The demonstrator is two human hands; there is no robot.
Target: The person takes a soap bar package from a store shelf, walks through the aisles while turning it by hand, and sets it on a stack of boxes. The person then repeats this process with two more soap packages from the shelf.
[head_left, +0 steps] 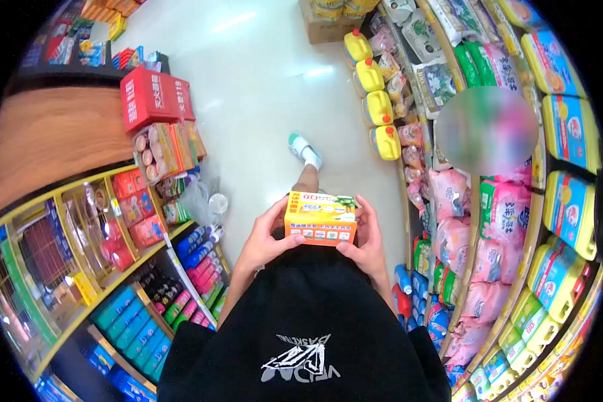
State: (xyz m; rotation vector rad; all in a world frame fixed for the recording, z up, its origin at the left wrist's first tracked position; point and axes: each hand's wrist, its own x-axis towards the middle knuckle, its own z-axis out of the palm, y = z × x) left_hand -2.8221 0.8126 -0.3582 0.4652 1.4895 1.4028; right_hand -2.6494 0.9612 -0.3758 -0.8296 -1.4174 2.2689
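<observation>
An orange and yellow box (321, 218) with printed pictures is held level in front of the black shirt. My left hand (270, 234) grips its left end, the thumb on the near side. Around the right end is my right hand (367, 238), with its thumb at the near lower corner. Both hands have their fingers wrapped about the box, and the far fingers are partly hidden behind it.
Shelves of bottles (130, 328) stand on the left, below a red box (155, 99) on the floor. On the right, yellow jugs (378, 107) line a shelf of pink bags (452, 194). A carton (328, 30) sits ahead on the pale floor (248, 100).
</observation>
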